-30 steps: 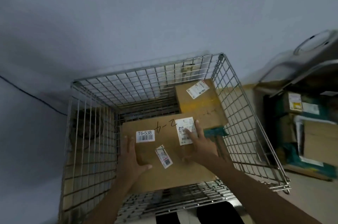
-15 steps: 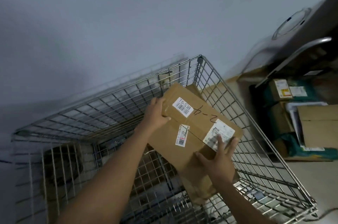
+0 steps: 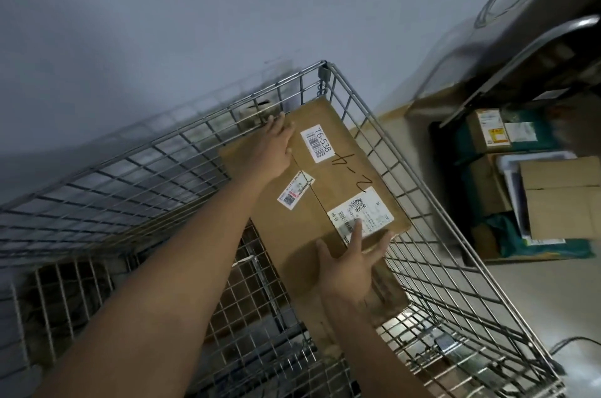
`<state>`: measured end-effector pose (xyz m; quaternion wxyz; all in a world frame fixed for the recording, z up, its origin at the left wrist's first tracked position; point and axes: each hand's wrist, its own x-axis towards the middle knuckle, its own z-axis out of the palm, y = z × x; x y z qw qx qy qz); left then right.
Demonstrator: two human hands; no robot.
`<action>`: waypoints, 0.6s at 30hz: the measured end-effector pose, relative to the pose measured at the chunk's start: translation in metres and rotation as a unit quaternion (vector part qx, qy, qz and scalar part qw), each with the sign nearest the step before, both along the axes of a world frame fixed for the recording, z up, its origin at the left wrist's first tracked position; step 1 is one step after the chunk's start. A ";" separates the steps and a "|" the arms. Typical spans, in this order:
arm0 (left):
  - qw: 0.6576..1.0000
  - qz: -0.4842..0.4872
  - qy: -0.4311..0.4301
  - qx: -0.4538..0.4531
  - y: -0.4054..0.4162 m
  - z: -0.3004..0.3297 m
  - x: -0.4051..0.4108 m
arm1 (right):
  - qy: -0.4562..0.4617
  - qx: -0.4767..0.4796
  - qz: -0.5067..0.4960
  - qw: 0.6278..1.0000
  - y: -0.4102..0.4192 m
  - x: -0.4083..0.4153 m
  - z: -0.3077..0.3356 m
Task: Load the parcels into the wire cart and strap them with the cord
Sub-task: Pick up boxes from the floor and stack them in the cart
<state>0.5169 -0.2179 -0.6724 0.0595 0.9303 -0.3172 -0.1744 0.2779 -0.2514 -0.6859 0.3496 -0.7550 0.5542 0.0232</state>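
Head cam only here: the flat cardboard parcel (image 3: 328,176) sits inside the wire cart (image 3: 419,189), pushed up into the far right corner, long side running along the right wall, and it looks propped on something underneath rather than flat on the cart floor (can't see what). Left hand (image 3: 274,150) lies flat on the top face near the far end, fingers straight, not wrapped around anything. Right hand (image 3: 351,264) is at the near end with fingers spread, fingertips on the white shipping label (image 3: 361,215), pressing more than gripping. My guess is it's a stiff box, not too heavy, with taped card that's a bit slick, so holding it by opposite short edges beats palming the top. Cart's bare metal mesh, so corners could snag. Plain grey wall behind, and past the cart's right wall there's a pile of more boxes (image 3: 562,199) and green mailer bags. No cord visible that I can make out.
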 end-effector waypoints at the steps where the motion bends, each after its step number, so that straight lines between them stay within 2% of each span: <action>1: 0.999 0.013 -0.039 -0.015 0.005 0.003 -0.008 | -0.003 0.002 -0.007 1.000 -0.002 0.005 0.002; 3: 0.988 0.083 -0.122 -0.055 0.017 0.008 -0.032 | 0.002 0.005 -0.010 1.000 -0.004 0.012 0.004; 4: 0.982 0.121 -0.131 -0.053 0.023 0.008 -0.047 | 0.009 0.004 -0.007 1.000 -0.004 0.013 0.005; 6: 0.983 0.152 -0.098 -0.032 0.036 0.003 -0.075 | 0.015 -0.011 0.016 1.000 -0.002 0.010 0.006; 8: 0.990 0.126 -0.066 0.001 0.046 -0.002 -0.090 | 0.018 -0.018 0.055 0.998 -0.004 0.004 0.007; 10: 0.993 0.111 -0.042 0.018 0.048 0.000 -0.086 | 0.032 -0.011 0.100 0.994 -0.008 -0.002 0.011; 13: 0.992 0.109 0.039 0.043 0.044 0.018 -0.075 | 0.073 -0.001 0.158 0.985 -0.018 -0.014 0.023; 15: 0.989 0.136 0.061 0.015 0.050 0.034 -0.077 | 0.075 -0.009 0.179 0.981 -0.027 -0.025 0.032; 18: 0.978 0.201 0.034 -0.050 0.073 0.061 -0.100 | 0.080 -0.029 0.216 0.973 -0.040 -0.040 0.056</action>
